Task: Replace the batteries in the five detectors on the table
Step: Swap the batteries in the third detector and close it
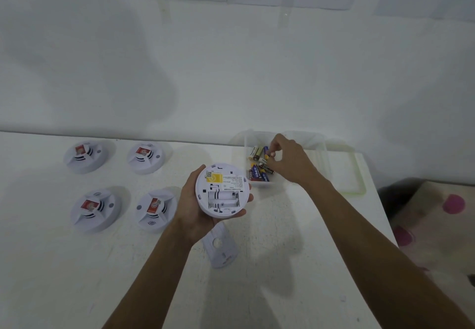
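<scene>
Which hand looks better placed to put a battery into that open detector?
Probably the right hand: it pinches a battery inside the clear box. The left hand is busy holding the detector, its empty compartment facing up.

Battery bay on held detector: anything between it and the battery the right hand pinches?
Nothing visible. The bay is open and empty, its cover lies on the table; only the clear box's low wall needs clearing.
</scene>
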The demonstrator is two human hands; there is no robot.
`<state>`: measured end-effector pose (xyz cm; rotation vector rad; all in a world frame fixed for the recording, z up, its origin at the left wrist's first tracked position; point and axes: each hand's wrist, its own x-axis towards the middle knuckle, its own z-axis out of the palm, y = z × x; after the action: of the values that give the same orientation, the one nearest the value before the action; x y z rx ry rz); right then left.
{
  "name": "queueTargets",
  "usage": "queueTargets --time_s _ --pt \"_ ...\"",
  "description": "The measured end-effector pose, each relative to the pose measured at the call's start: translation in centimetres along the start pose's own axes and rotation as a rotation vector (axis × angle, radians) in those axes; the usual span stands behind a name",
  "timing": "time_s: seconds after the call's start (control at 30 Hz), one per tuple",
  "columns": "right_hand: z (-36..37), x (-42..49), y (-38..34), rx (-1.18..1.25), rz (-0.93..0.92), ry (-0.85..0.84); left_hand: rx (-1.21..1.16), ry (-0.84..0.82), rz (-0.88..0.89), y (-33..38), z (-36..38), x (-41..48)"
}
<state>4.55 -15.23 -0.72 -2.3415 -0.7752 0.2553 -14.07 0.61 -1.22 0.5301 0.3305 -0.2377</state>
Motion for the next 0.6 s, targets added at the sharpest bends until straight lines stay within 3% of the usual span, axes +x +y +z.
queueTargets --time_s 0.1,0.4,0.6 --pt "0.2 -0.3 -0.9 0.065 -0.031 -0.031 -0.007 0.004 0.002 0.1 0.0 -0.1" --pt "3.3 -0.2 -0.7 -0.278 -0.118 -0.31 -0.061 -0.003 0.007 0.2 -0.2 -0.4" --pt "2.9 0.5 -0.6 -0.246 -0.108 -0.399 -0.049 -0.005 0.008 0.2 -0.2 -0.4"
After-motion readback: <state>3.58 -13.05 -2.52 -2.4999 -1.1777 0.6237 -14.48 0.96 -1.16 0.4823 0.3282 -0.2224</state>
